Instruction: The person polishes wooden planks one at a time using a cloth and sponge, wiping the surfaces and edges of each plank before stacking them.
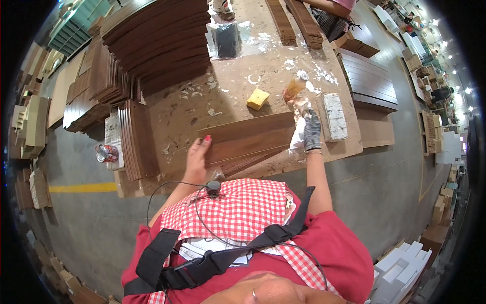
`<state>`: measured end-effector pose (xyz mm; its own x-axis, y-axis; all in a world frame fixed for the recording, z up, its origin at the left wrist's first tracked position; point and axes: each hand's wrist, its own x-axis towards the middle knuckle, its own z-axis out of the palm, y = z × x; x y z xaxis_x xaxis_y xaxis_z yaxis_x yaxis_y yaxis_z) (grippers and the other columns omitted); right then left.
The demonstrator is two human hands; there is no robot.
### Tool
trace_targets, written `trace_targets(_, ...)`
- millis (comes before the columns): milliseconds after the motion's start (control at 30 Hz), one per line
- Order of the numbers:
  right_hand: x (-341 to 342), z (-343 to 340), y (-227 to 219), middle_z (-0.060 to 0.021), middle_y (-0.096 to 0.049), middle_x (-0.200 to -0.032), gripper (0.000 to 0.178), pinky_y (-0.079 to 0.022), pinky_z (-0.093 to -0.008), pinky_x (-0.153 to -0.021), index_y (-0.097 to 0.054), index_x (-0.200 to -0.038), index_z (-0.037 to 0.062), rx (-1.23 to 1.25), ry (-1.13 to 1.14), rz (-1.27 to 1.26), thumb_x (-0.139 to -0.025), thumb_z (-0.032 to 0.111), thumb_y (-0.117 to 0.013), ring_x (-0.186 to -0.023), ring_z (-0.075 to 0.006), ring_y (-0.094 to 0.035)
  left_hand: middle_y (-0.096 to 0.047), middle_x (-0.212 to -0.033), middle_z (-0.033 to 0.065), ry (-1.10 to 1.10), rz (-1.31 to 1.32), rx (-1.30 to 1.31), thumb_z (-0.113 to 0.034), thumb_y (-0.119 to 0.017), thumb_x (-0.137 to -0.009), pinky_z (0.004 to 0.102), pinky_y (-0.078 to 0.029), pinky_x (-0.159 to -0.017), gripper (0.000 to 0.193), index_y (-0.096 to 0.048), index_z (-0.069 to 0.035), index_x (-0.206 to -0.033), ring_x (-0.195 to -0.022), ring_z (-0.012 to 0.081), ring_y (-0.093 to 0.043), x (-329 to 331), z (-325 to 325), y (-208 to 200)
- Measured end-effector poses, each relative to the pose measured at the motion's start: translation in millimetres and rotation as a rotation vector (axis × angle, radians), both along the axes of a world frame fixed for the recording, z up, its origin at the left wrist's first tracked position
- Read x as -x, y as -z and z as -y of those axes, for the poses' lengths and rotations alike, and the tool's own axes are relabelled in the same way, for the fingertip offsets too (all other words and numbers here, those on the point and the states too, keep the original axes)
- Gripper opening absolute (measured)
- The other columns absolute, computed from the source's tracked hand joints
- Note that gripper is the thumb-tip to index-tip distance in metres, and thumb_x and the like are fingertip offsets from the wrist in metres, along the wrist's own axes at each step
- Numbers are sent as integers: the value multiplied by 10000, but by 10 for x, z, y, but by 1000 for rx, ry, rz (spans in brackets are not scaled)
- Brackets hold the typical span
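A long dark brown wood plank [248, 138] lies across the glue-stained workbench [238, 86] in front of me, on top of other planks. My left hand [197, 158], bare with red nails, rests flat on its left end. My right hand [311, 129], in a grey glove, grips a white rag [299, 133] at the plank's right end. An amber plastic bottle [294, 86] stands just behind that hand. A yellow sponge [257, 99] lies beyond the plank's middle.
Big stacks of dark planks [162, 40] fill the bench's far left, with more planks [136, 139] stacked at my left. A white-crusted block [335, 116] sits at right, a can [106, 153] at left. Another person [331, 12] stands at the far side.
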<state>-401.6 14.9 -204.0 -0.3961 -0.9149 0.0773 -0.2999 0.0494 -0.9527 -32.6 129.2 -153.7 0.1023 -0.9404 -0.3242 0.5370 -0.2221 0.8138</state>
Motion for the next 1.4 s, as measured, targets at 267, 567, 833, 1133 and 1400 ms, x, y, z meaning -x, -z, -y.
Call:
trace_targets(267, 74, -252, -361, -69, -654, -1116, 401, -540, -272, -758, -543, -1296, 23, -115, -205, 993, -948, 219, -580, -938, -166, -645, -634, -1145, 70, -30, -60, -2, -404, -519, -983, 307, -503, -876, 430, -581, -23, -1171, -1022, 155, -615, -451, -43, -173)
trace_targets(567, -440, -615, -889, -51, -647, -1109, 312, -538, -265, -764, -571, -1251, 53, -181, -377, 957, -976, 191, -518, -917, -132, -639, -626, -1179, 125, -32, -127, 82, -430, -498, -982, 379, -530, -889, 490, -538, -5, -1220, -1068, 245, -629, -638, -11, 7)
trace_targets(833, -539, -680, -858, -44, -600, -1248, 346, -471, -274, -934, -536, -1313, 45, -35, -502, 687, -977, 119, -506, -1087, -131, -584, -649, -1141, 78, -29, -121, 78, -383, -540, -975, 320, -519, -880, 410, -577, -31, -1180, -1024, 184, -633, -598, -29, -103)
trace_targets(1133, -667, -561, -1048, -59, -643, -1144, 354, -454, -289, -927, -596, -1233, 13, -14, -395, 663, -921, 178, -627, -1059, -149, -581, -639, -1162, 64, -9, -122, -63, -399, -561, -961, 326, -502, -886, 428, -592, -31, -1178, -1046, 172, -613, -471, -80, -372)
trace_targets(1400, -642, -379, -1026, -167, -621, -1174, 352, -484, -351, -949, -554, -1254, 3, 234, -246, -346, -906, 27, -511, -1079, -267, -612, -636, -1106, 47, -33, 352, -61, -427, -552, -965, 295, -461, -868, 417, -632, -32, -1070, -992, 115, -577, -499, -26, -22)
